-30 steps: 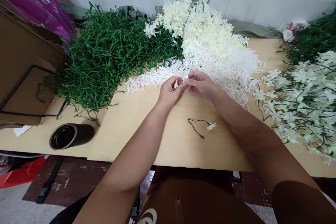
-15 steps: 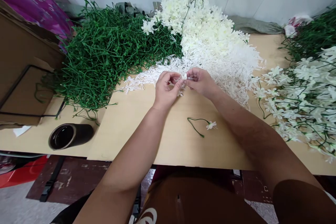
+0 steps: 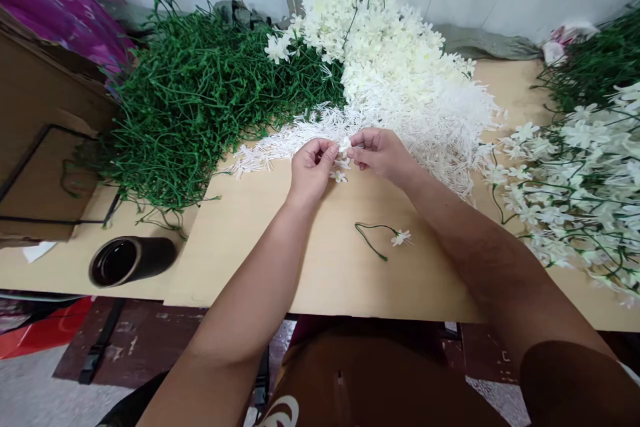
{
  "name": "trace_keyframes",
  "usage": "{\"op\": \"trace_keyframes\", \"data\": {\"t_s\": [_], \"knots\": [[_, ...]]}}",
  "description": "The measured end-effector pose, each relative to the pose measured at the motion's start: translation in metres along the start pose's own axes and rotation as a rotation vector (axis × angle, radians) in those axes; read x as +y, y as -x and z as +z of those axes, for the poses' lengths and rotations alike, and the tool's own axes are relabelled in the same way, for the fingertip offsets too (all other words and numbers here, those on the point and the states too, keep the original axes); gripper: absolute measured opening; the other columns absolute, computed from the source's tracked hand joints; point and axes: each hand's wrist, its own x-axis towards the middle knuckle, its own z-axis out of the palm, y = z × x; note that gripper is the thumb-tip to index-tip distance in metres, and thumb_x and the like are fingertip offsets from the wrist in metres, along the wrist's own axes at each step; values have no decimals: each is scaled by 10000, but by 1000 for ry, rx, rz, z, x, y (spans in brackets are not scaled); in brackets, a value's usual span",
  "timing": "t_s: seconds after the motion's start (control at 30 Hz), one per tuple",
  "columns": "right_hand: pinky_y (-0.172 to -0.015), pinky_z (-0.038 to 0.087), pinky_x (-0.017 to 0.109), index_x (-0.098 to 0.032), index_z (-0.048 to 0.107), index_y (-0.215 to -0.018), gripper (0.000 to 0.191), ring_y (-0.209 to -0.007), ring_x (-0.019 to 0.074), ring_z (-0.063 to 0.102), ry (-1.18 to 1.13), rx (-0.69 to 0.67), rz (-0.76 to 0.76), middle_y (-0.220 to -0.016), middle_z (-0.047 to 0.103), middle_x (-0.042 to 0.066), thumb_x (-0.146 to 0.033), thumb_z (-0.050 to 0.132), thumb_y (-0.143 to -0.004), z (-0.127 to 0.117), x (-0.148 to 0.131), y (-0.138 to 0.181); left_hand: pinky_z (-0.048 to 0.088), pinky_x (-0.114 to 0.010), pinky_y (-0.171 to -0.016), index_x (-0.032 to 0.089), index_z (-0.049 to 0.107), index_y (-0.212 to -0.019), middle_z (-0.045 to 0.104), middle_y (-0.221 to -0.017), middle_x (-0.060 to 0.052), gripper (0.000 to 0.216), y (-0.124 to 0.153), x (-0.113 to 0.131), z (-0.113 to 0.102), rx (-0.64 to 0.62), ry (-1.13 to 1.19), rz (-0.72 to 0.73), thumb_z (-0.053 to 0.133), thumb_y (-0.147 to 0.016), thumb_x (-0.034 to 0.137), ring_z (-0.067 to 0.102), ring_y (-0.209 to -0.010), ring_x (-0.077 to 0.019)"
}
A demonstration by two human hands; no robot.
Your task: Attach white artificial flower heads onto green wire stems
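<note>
Between my two hands, at the near edge of a heap of thin white stamens (image 3: pixel 435 127), is a small white artificial flower (image 3: pixel 345 143). My left hand (image 3: pixel 313 163) pinches it from the left with thumb and forefinger. From the right, my right hand (image 3: pixel 377 152) has its thumb and fingers closed at the flower; exactly which part it grips is too small to see. Another loose white blossom (image 3: pixel 339 176) lies on the table just below my hands. Closer to me rests a single flower on a bent green stem (image 3: pixel 373 240).
Green plastic stems (image 3: pixel 200 93) are piled at the left, cream petals (image 3: pixel 380 40) at the back. Finished-looking white flowers on stems (image 3: pixel 575 180) lie at the right. A dark cup-like container (image 3: pixel 133 260) lies near the left front edge, by a cardboard box (image 3: pixel 45 133).
My left hand has shifted slightly left, and the fingertips of both hands are a little farther apart. The loose blossom below them shows more fully now.
</note>
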Motion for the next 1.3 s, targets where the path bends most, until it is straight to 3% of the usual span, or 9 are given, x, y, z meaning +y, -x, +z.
{"op": "trace_keyframes", "data": {"t_s": [0.23, 0.47, 0.6, 0.77, 1.0, 1.3], "knots": [[-483, 471, 188, -172, 569, -716, 184, -476, 45, 500, 13, 75, -2, -563, 572, -51, -125, 737, -772, -8, -8, -1, 396, -185, -548, 176, 564, -641, 515, -558, 53, 274, -4, 5, -2, 73, 77, -41, 778, -786, 268, 456, -524, -65], [-516, 516, 211, -171, 594, -835, 119, -570, 67, 573, 82, 423, -153, -729, 624, -5, -72, 649, -798, -66, -20, -13, 376, -163, -498, 170, 553, -645, 534, -518, 48, 252, -2, 12, 1, 26, 224, -211, 725, -829, 173, 461, -470, -53], [-516, 506, 227, -182, 576, -820, 90, -573, 77, 570, 191, 481, -182, -720, 607, -4, -119, 640, -823, -83, -7, -17, 368, -164, -469, 175, 536, -678, 588, -591, 38, 267, 1, 15, -1, -70, 365, -329, 784, -768, 224, 482, -484, -54], [-575, 491, 262, -187, 587, -807, 60, -619, 99, 560, 327, 440, -287, -708, 602, -4, -145, 625, -826, -52, -3, -10, 416, -159, -505, 171, 522, -699, 592, -640, 42, 255, 3, 24, -3, -164, 532, -460, 777, -704, 151, 479, -506, -42], [-743, 498, 319, -182, 611, -731, 79, -778, 153, 579, 569, 144, -388, -808, 636, 24, -180, 631, -808, 13, -18, 12, 430, -159, -527, 161, 514, -684, 496, -590, 45, 169, 5, 25, -5, -223, 675, -516, 626, -699, 36, 447, -503, -42], [-769, 481, 325, -183, 578, -749, 101, -813, 167, 582, 672, 162, -411, -824, 635, 39, -203, 581, -848, 16, -13, 16, 448, -164, -532, 174, 487, -681, 545, -552, 43, 217, 7, 22, -2, -241, 664, -542, 666, -672, 53, 489, -501, -57]]}}
